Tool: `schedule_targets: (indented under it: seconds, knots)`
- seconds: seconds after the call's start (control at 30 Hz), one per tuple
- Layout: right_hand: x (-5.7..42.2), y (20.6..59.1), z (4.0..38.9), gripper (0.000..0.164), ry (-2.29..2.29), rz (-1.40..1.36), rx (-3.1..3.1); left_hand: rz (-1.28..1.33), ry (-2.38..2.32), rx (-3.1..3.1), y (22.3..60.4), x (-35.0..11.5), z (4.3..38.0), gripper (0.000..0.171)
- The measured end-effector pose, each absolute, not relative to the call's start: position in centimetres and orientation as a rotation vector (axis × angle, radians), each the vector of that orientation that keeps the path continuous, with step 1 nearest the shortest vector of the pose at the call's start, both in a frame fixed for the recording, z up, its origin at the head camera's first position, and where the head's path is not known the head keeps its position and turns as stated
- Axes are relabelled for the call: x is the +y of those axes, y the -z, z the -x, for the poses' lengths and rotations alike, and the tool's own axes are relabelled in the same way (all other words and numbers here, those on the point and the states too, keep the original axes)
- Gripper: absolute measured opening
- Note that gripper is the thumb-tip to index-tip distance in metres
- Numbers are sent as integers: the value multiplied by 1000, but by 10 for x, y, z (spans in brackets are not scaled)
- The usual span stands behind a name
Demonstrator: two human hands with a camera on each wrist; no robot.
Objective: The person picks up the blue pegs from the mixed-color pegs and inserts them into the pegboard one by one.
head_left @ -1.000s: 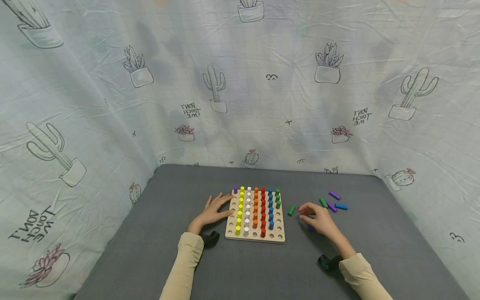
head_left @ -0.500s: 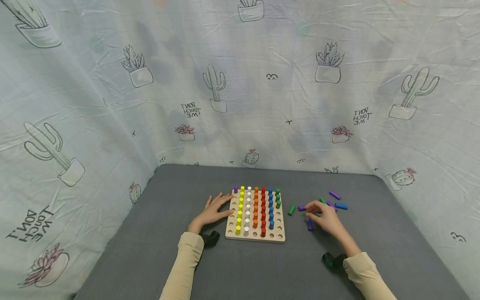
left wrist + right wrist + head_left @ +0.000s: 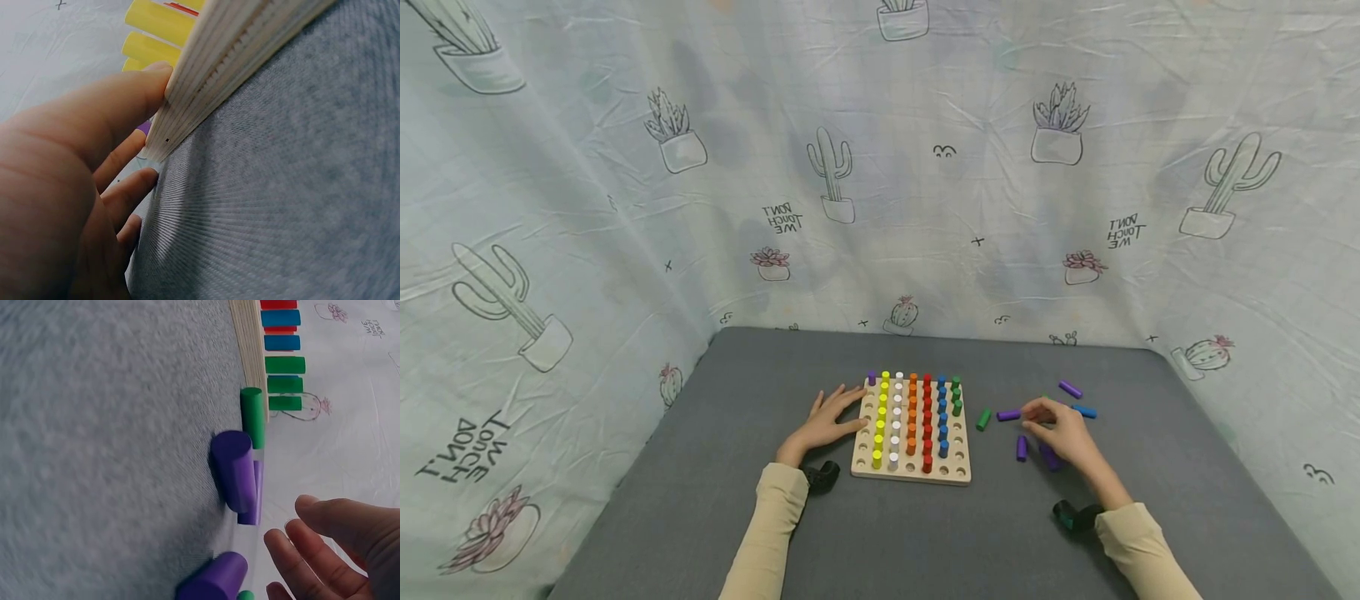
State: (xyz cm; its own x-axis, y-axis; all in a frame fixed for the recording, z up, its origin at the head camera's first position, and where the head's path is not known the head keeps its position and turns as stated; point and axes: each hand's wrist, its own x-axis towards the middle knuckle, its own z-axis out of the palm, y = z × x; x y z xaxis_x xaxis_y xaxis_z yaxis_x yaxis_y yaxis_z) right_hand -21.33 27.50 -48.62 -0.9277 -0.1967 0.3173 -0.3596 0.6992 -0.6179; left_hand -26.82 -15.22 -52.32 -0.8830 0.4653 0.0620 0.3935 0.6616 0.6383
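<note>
A wooden pegboard [image 3: 934, 481] carries columns of upright yellow, white, orange, red, blue and green pegs, with one purple peg [image 3: 872, 378] at its far left corner. My left hand [image 3: 822, 423] lies at the board's left side, thumb and fingertips at its edge, fingers extended; the left wrist view shows the thumb [image 3: 125, 100] against the wooden side. Above the loose pegs to the right is my right hand [image 3: 1060, 429], its fingers loosely bent and nothing between them. Purple pegs [image 3: 1009, 415] lie left of and below it; the right wrist view shows the nearest purple peg [image 3: 234, 472] apart from the fingers.
Between board and right hand lies a green peg [image 3: 983, 419]. Beyond the hand are a blue peg [image 3: 1084, 412] and another purple peg [image 3: 1071, 389]; a further green peg is mostly hidden. The grey tabletop [image 3: 970, 542] ends at a patterned cloth backdrop [image 3: 880, 183].
My right hand has moved right, away from the green peg, uncovering purple pegs on the table. One purple peg beside it has shifted slightly right. The left hand stays at the board.
</note>
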Motion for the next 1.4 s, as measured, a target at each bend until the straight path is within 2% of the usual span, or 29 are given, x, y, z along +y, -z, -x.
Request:
schedule_targets:
  seconds: [1.4]
  knots:
    - [330,484,220,21,-882,-217,-2652,-737,-1013,2771,523,-152,267,64]
